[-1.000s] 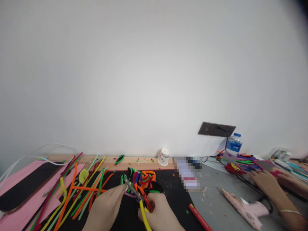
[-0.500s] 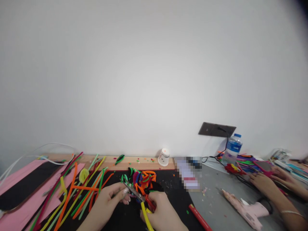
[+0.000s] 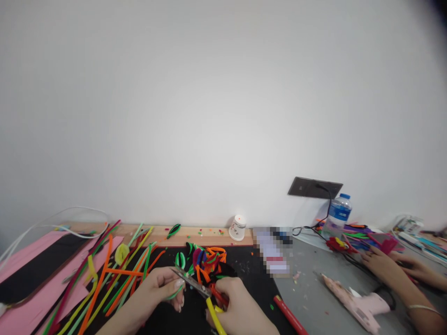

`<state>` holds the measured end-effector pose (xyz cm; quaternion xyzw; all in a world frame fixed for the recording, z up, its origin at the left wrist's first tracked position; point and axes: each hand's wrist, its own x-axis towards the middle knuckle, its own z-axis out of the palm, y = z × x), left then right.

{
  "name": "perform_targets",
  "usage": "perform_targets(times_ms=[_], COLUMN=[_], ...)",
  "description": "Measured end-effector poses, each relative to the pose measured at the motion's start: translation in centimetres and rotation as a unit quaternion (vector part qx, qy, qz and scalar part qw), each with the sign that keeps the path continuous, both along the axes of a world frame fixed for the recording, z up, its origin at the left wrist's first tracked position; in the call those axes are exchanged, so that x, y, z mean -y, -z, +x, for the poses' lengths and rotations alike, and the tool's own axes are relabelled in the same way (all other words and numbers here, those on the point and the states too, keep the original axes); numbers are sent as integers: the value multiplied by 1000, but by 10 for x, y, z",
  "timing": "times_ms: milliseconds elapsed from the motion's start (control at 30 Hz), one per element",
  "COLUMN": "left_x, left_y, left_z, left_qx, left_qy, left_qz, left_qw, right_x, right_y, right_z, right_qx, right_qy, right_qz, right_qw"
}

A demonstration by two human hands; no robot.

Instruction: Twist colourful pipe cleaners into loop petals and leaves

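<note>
My left hand [image 3: 153, 295] is closed in a pinch on a short green pipe cleaner [image 3: 175, 294], which curves out past its fingertips. My right hand [image 3: 239, 304] grips scissors [image 3: 195, 284] with red and yellow handles. Their blades point left, close to the fingers of my left hand. Just beyond both hands lies a heap of bent pipe cleaners [image 3: 213, 260] in orange, purple, blue and green. A green and white loop [image 3: 180, 259] sits left of that heap. Straight pipe cleaners [image 3: 127, 288] in several colours spread on the left.
A paper cup [image 3: 237, 228] stands upside down by the wall. To the right are a red marker-like stick [image 3: 289, 316], a pink glue gun [image 3: 356, 300] and a water bottle [image 3: 337, 216]. Another person's hands [image 3: 384, 267] work at far right. Pink sheets [image 3: 75, 300] lie at left.
My left hand has drawn slightly left and down with the green pipe cleaner, away from the green and white loop. The scissors remain in my right hand, which shifted slightly.
</note>
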<state>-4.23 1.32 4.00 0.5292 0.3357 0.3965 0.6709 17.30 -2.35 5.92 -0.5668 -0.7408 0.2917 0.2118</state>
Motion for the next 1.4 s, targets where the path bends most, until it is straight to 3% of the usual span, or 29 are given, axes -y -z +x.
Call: perform_targets(times_ms=[433, 867, 1100, 1400], left_x=[13, 20, 21, 27], left_y=[-3, 5, 19, 19], left_z=[7, 1, 1, -1], left_qx=[108, 143, 187, 178], left_qy=[-39, 15, 39, 65], left_qz=[-93, -119, -145, -181], left_qw=[989, 982, 971, 965], right_x=[2, 10, 9, 8], right_y=[-11, -18, -21, -25], right_z=[-3, 0, -1, -3], right_qx=[-20, -27, -35, -32], right_qy=[-22, -24, -52, -82], right_qz=[6, -17, 6, 33], right_qw=[1000, 999, 998, 996])
